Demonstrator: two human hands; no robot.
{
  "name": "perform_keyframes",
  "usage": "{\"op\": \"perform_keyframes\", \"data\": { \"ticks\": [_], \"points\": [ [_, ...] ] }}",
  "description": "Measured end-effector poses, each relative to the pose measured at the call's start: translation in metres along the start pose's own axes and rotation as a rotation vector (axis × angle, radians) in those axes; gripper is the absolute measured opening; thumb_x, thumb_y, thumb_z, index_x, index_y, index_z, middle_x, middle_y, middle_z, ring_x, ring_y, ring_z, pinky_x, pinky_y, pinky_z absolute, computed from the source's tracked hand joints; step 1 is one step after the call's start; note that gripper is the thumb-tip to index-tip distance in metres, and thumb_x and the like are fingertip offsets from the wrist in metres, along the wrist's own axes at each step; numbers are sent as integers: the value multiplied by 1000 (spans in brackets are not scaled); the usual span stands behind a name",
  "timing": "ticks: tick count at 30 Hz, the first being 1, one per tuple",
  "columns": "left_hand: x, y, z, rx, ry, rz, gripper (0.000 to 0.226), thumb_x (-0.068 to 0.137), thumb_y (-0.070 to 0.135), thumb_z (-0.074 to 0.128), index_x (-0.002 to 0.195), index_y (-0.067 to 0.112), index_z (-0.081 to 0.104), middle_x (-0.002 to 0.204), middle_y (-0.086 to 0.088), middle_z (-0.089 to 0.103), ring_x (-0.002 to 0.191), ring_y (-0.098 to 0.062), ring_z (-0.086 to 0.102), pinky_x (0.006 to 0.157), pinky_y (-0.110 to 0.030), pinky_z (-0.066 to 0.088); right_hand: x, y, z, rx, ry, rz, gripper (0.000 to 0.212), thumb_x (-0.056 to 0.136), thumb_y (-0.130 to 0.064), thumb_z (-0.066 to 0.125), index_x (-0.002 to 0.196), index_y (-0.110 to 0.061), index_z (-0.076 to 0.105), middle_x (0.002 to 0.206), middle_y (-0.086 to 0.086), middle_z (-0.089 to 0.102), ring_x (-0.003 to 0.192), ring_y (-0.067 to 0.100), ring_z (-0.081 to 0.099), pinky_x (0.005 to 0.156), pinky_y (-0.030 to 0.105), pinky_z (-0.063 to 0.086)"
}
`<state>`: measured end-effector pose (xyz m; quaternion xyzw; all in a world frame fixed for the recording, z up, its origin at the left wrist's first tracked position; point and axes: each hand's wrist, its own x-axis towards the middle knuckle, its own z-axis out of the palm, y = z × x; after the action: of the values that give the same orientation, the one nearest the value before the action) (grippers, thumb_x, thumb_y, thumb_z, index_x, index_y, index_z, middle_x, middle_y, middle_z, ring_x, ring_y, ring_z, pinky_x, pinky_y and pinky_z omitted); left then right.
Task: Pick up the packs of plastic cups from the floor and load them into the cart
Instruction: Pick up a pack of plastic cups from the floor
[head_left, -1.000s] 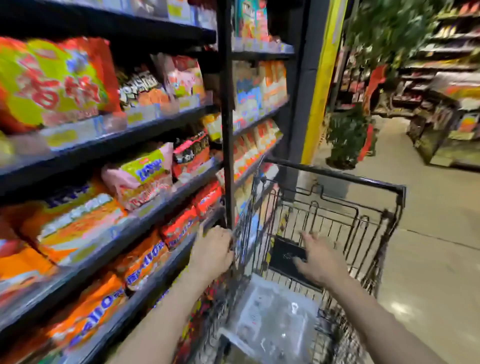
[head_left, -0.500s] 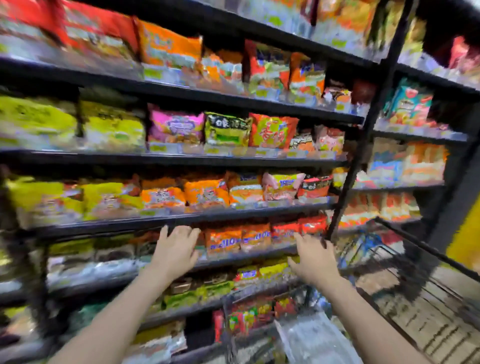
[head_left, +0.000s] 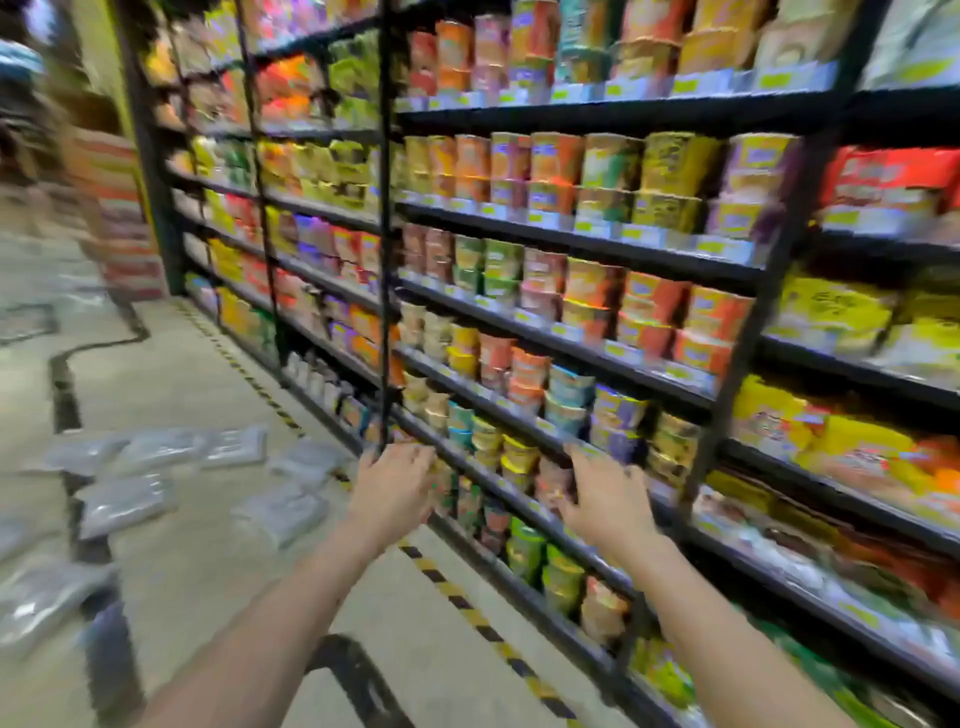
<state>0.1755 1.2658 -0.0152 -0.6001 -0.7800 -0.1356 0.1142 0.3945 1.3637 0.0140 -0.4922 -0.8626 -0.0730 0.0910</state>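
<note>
Several clear packs of plastic cups (head_left: 283, 512) lie scattered on the concrete floor at the left, one nearer pack (head_left: 124, 501) and another at the lower left (head_left: 41, 597). My left hand (head_left: 392, 488) is raised in front of me with fingers apart and holds nothing. My right hand (head_left: 608, 499) is held out beside it, also empty with fingers spread, in front of the low shelves. Both hands are above and to the right of the packs. The cart is out of view. The picture is blurred by motion.
Tall black shelving (head_left: 571, 244) full of cup noodles and snack bags runs along the right. A yellow-black hazard stripe (head_left: 467, 608) marks the floor along its base. A dark crack line (head_left: 67, 395) crosses the floor. Stacked boxes (head_left: 119, 208) stand at the aisle's far left.
The view has swung left from the cart to the aisle floor with the packs. Both hands left the cart and now hover empty in front of the shelves.
</note>
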Motion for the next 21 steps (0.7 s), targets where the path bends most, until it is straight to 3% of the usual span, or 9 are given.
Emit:
{"op": "perform_keyframes", "data": {
  "ticks": [2, 10, 15, 21],
  "points": [
    [-30, -79, -20, 68, -19, -134, 47, 91, 31, 44, 135, 15, 38, 134, -8, 50, 122, -28, 47, 102, -42, 32, 22, -91, 0, 70, -10, -118, 54, 87, -39, 47, 135, -20, 35, 130, 6, 54, 123, 25, 48, 104, 44, 35],
    [-179, -324, -88, 313, -33, -617, 48, 91, 38, 43, 135, 18, 36, 135, -5, 47, 125, -27, 44, 99, -40, 35, 46, -399, 5, 224, -82, -582, 58, 91, -41, 46, 142, -20, 28, 139, 5, 44, 129, 27, 41, 107, 47, 29],
    [-266, -433, -112, 354, -24, -889, 42, 89, 38, 46, 127, 19, 44, 126, -6, 54, 119, -28, 49, 93, -42, 38, 46, -536, 18, 246, -106, -783, 59, 89, -41, 47, 141, -19, 30, 135, 6, 49, 124, 28, 47, 102, 44, 35],
    [-326, -539, -122, 416, -35, -1081, 42, 88, 37, 48, 125, 17, 45, 125, -6, 54, 118, -27, 49, 93, -41, 40, 60, -674, 41, 297, -147, -946, 59, 86, -40, 51, 140, -22, 33, 134, 5, 52, 125, 26, 48, 103, 43, 36]
  ]
}}
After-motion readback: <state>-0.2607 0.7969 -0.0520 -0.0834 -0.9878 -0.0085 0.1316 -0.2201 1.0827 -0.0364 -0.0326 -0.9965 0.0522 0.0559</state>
